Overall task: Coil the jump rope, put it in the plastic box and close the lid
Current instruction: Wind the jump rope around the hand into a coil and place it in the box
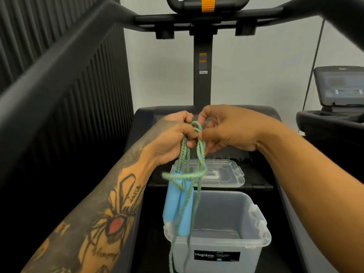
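The left hand (173, 138) and the right hand (226, 131) are meeting above the treadmill deck (262, 174), both pinching the top loops of the green-and-blue braided jump rope (199, 154). The rope's strands are hanging down from the fingers, with its two blue foam handles (177, 203) dangling side by side over the left rim of the open clear plastic box (220, 243). The clear lid (226, 174) is lying flat just behind the box.
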### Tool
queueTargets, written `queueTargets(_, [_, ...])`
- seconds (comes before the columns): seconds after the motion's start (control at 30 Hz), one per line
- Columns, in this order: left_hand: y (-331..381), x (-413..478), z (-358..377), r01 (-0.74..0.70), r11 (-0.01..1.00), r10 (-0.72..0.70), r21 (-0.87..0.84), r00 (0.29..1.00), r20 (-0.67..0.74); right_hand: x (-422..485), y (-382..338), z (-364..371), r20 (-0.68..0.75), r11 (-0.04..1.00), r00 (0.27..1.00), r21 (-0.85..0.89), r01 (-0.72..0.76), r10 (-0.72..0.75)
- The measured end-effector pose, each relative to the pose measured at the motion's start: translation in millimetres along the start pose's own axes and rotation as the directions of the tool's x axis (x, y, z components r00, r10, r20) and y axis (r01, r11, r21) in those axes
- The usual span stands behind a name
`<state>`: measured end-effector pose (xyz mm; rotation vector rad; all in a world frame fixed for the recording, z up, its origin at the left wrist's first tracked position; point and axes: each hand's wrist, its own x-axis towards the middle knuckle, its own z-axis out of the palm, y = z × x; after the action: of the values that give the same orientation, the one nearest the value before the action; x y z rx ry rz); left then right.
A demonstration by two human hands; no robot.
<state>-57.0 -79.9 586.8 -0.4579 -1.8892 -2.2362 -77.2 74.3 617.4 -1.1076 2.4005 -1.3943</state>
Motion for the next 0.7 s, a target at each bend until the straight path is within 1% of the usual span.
queueTargets(0.07, [-0.3,2.3,-0.5,-0.010,1.000,0.010,0.011,1.000,-0.007,5.1,0.8,5.4,-0.060,0.999,0.998,0.013,0.031,-0.030])
queueTargets(0.1, [-1.1,3.8,-0.8,-0.025,0.999,0.025,0.046,1.000,-0.013,8.0,1.5,7.9,-0.086,0.999,0.996,0.034,0.042,-0.039])
queueTargets(0.17, [-3.3,6.6,-2.0,-0.079,0.982,0.088,0.173,0.995,-0.049,14.8,5.6,9.3,-0.173,0.998,0.984,0.038,0.059,-0.051])
queueTargets(0.2, [-3.6,7.5,-3.0,-0.108,0.968,0.126,0.228,0.990,-0.065,17.4,8.6,7.7,-0.216,0.998,0.974,0.005,0.070,-0.067])
queueTargets(0.27, [-4.3,8.1,-5.9,-0.146,0.944,0.175,0.294,0.982,-0.074,19.1,12.3,1.7,-0.251,0.982,0.957,-0.153,0.109,-0.145])
queueTargets(0.33, [-5.7,8.5,-10.1,-0.155,0.919,0.186,0.362,0.981,-0.053,16.5,10.1,-5.4,-0.243,0.918,0.939,-0.372,0.140,-0.242])
queueTargets(0.4, [-7.6,7.9,-12.9,-0.133,0.911,0.141,0.390,0.990,0.009,14.4,5.6,-11.4,-0.252,0.858,0.926,-0.498,0.124,-0.280])
queueTargets(0.47, [-6.5,4.0,-12.0,-0.059,0.945,0.025,0.322,0.994,0.108,12.6,0.4,-15.6,-0.224,0.836,0.933,-0.535,0.124,-0.282])
queueTargets(0.53, [-2.9,-1.1,-11.2,0.025,0.972,-0.077,0.233,0.973,0.216,11.4,-3.0,-17.1,-0.175,0.856,0.948,-0.495,0.150,-0.267])
queueTargets(0.6, [-0.4,-3.8,-10.3,0.081,0.983,-0.126,0.164,0.950,0.286,10.0,-5.0,-19.3,-0.167,0.894,0.952,-0.414,0.169,-0.258])
queueTargets(0.63, [0.2,-3.9,-10.0,0.099,0.983,-0.142,0.152,0.943,0.301,9.4,-5.3,-20.6,-0.172,0.906,0.951,-0.386,0.176,-0.258])
queueTargets(0.7, [-0.5,-1.5,-11.2,0.105,0.974,-0.159,0.199,0.948,0.274,8.4,-6.0,-22.2,-0.175,0.910,0.951,-0.376,0.176,-0.256])
